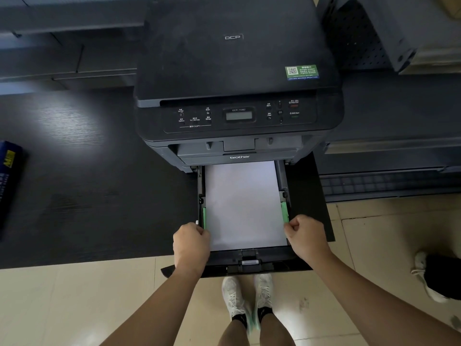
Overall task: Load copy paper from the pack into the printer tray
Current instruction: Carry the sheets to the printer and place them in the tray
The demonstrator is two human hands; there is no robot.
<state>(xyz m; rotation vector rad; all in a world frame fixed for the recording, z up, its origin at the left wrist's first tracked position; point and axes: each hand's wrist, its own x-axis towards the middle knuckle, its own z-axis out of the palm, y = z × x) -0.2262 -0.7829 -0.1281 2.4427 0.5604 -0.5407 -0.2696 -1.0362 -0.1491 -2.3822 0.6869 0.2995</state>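
A black printer (237, 71) stands on a dark table, its paper tray (264, 260) pulled out toward me. White copy paper (243, 203) lies flat in the tray between two green side guides (285, 212). My left hand (190, 243) is closed at the tray's left side, fingers pinched at the left green guide. At the right side my right hand (305, 237) does the same on the right guide. The blue paper pack (8, 181) lies at the table's far left edge, partly out of view.
The dark table (87, 196) stretches left of the printer. Grey equipment (399, 33) stands at the back right. My white shoes (247, 298) stand on the tiled floor under the tray. Another person's shoe (424, 273) is at the right.
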